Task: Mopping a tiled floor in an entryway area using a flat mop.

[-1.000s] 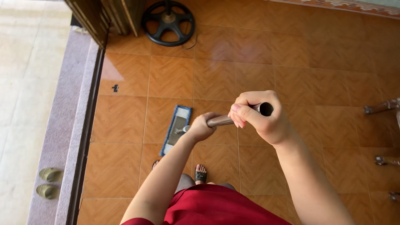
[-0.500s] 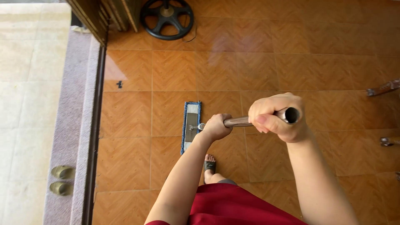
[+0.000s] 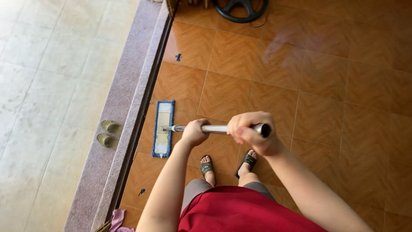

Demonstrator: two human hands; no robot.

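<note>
Home entrance with a tiled floor

Glossy orange-brown floor tiles (image 3: 326,77) meet a raised speckled stone threshold (image 3: 124,111); beyond the threshold lie pale paving slabs (image 3: 47,86), and a pair of green slippers (image 3: 106,132) sits on the threshold's outer edge. Inside the threshold, a flat mop (image 3: 163,128) lies on the tiles, and a black round stand base (image 3: 240,8) stands farther in.

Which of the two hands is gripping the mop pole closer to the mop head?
The left hand: it grips the metal pole lower down, nearer the flat blue-edged mop head. The right hand wraps the pole's top end, farthest from it.
</note>
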